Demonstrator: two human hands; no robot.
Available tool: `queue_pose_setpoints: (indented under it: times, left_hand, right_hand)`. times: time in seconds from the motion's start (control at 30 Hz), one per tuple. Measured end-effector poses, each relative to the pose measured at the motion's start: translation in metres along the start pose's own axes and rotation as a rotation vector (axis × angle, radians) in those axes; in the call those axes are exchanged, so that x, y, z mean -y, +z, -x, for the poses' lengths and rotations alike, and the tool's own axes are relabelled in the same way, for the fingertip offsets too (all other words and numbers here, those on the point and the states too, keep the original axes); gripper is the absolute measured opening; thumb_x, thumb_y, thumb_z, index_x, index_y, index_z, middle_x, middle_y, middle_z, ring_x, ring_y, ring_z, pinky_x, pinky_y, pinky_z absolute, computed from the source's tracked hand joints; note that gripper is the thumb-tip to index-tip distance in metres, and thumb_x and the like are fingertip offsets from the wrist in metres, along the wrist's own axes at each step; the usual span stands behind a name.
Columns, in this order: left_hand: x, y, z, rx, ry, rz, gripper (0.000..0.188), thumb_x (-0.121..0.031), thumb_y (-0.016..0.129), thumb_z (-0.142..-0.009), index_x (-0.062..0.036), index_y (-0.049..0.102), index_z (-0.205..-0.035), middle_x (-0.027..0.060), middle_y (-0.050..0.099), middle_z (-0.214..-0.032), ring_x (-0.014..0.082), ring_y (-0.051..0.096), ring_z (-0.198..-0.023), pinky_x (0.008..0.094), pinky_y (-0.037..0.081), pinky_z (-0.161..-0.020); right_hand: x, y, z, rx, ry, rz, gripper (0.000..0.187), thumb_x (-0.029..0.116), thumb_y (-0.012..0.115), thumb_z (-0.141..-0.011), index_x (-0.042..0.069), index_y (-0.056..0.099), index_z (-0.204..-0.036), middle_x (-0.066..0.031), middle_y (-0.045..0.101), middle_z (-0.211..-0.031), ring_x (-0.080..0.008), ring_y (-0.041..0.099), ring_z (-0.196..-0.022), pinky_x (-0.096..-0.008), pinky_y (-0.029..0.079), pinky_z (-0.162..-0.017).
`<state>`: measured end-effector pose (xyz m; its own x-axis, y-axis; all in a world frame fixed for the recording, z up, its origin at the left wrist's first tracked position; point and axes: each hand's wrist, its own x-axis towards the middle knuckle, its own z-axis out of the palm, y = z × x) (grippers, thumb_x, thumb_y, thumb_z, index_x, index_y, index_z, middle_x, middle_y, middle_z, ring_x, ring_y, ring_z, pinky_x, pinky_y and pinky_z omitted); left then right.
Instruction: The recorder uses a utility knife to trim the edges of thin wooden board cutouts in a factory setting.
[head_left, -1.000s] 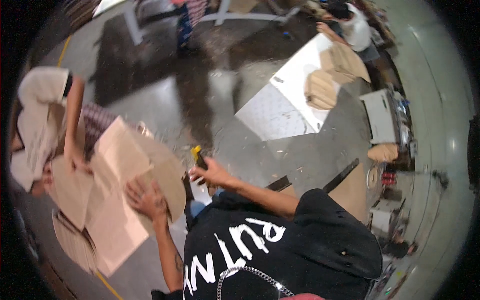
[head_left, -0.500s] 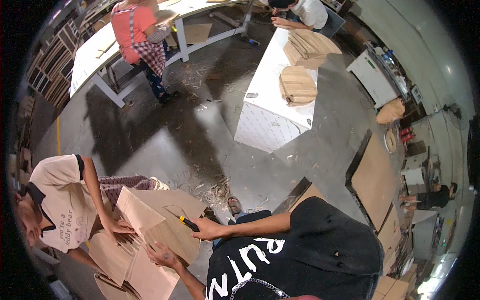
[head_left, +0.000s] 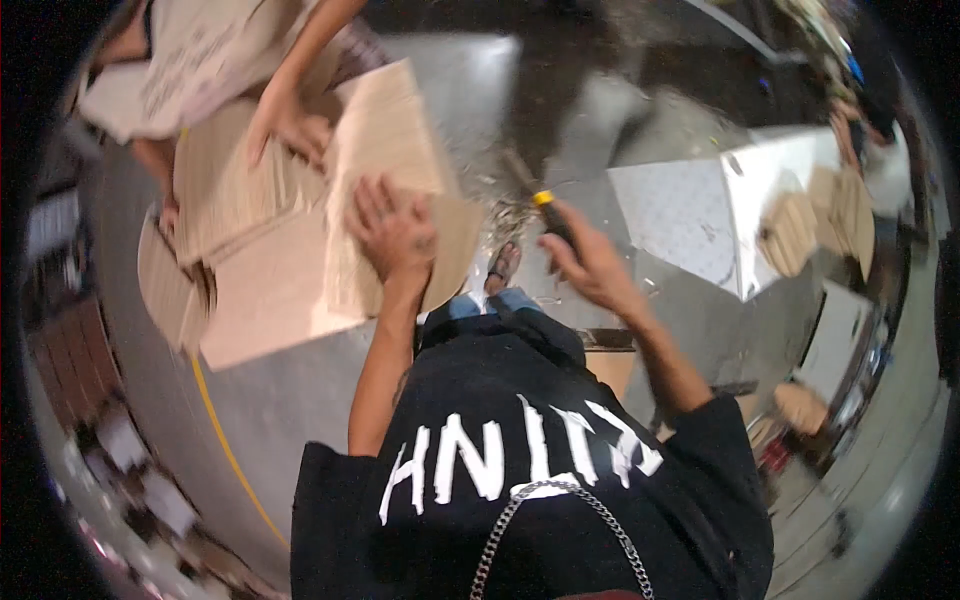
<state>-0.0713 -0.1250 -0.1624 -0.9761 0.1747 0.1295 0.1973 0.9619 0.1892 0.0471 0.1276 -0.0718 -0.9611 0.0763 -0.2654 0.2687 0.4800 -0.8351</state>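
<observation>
Lying slantwise beneath a spread left hand (head_left: 393, 228), a pale wood-coloured sheet (head_left: 388, 120) overlaps a rounded panel (head_left: 455, 240), whose curved edge shows past its right side. The left hand is open, palm down, near the sheet's right edge; from where I stand, that looks meant to steady it. Out to the right, clear of the wood, the right hand (head_left: 583, 255) is closed around the dark handle of a yellow-collared tool (head_left: 542, 198), its tip pointing away from the wearer, probably for safety. That tip is too blurred for me to name its kind. Across the wood, a co-worker's hand (head_left: 290, 125) rests on a layered stack (head_left: 225, 180), perhaps to keep the layers together. A broad pinkish sheet (head_left: 275, 280) lies alongside; what bears it all, I cannot tell. Scraps (head_left: 510, 220) litter the floor (head_left: 300, 410) near a sandalled foot (head_left: 503, 262). Farther right, more rounded pieces (head_left: 788, 235) sit on a white table (head_left: 670, 215), perhaps for sorting.
</observation>
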Motion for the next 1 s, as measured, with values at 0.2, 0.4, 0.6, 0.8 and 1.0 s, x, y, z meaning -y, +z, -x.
queue_pose_setpoints:
  times: [0.2, 0.4, 0.6, 0.8, 1.0]
  left_hand:
    - [-0.013, -0.008, 0.001, 0.013, -0.071, 0.012, 0.068, -0.045, 0.045, -0.099, 0.0034, 0.041, -0.148, 0.0211, 0.032, -0.159, 0.034, 0.022, -0.151, 0.0626, 0.009, -0.119]
    - [-0.007, 0.001, 0.002, -0.069, -0.072, 0.07, 0.067, -0.044, 0.048, -0.098, 0.004, 0.045, -0.145, 0.0201, 0.034, -0.158, 0.0347, 0.025, -0.15, 0.0658, 0.01, -0.117]
    - [-0.008, -0.004, 0.0, -0.033, -0.07, 0.114, 0.067, -0.045, 0.047, -0.099, 0.0035, 0.044, -0.146, 0.02, 0.033, -0.159, 0.0345, 0.023, -0.151, 0.0657, 0.008, -0.118]
    - [-0.009, -0.006, -0.001, -0.027, -0.082, 0.125, 0.068, -0.045, 0.047, -0.099, 0.003, 0.043, -0.147, 0.02, 0.033, -0.159, 0.0338, 0.022, -0.151, 0.0661, 0.007, -0.118]
    - [-0.007, 0.002, -0.003, -0.051, -0.068, 0.106, 0.068, -0.046, 0.047, -0.099, 0.0028, 0.044, -0.146, 0.0202, 0.035, -0.158, 0.034, 0.023, -0.151, 0.0665, 0.007, -0.118]
  right_hand:
    - [0.082, -0.058, -0.047, 0.426, -0.053, 0.532, 0.038, 0.014, 0.062, -0.097, 0.003, 0.049, -0.13, -0.0202, 0.067, -0.088, -0.0385, 0.065, -0.076, -0.0467, 0.049, -0.069]
    - [0.122, -0.025, -0.09, 0.641, -0.121, 0.917, 0.018, 0.005, 0.053, -0.086, -0.007, 0.056, -0.099, -0.0249, 0.066, -0.076, -0.0431, 0.067, -0.075, -0.0499, 0.054, -0.066]
    - [0.137, -0.003, -0.118, 0.833, -0.153, 1.001, 0.015, 0.003, 0.054, -0.08, -0.006, 0.066, -0.081, -0.0261, 0.067, -0.077, -0.0415, 0.07, -0.075, -0.0467, 0.057, -0.064]
    - [0.148, 0.01, -0.14, 1.043, -0.183, 1.16, 0.018, 0.004, 0.054, -0.084, -0.007, 0.066, -0.076, -0.023, 0.065, -0.07, -0.0336, 0.07, -0.066, -0.0425, 0.055, -0.057]
    - [0.153, 0.015, -0.144, 1.067, -0.091, 1.195, 0.024, 0.006, 0.054, -0.09, -0.005, 0.063, -0.071, -0.0158, 0.06, -0.059, -0.0211, 0.062, -0.05, -0.0362, 0.05, -0.049]
